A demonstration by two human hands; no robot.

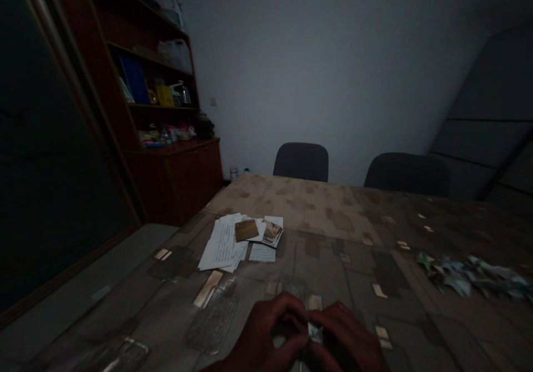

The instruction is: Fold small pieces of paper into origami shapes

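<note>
Left hand (266, 333) and right hand (345, 338) pinch a small folded paper (315, 332) low over the table (316, 211).
Fingers (291, 311) of both hands are clenched around it, with the paper showing between them. Farther up the table lie loose papers (220, 247) and photos (271, 233); a heap of folded scraps (470, 276) sits right. Beyond stand two chairs (300, 162) and a shelf unit (166, 100).

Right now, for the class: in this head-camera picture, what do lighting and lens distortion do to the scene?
In the head view, dim light darkens the hands, the left edge falls nearly black, and the wide lens tilts the wooden shelf unit; the pale papers stand out.
</note>
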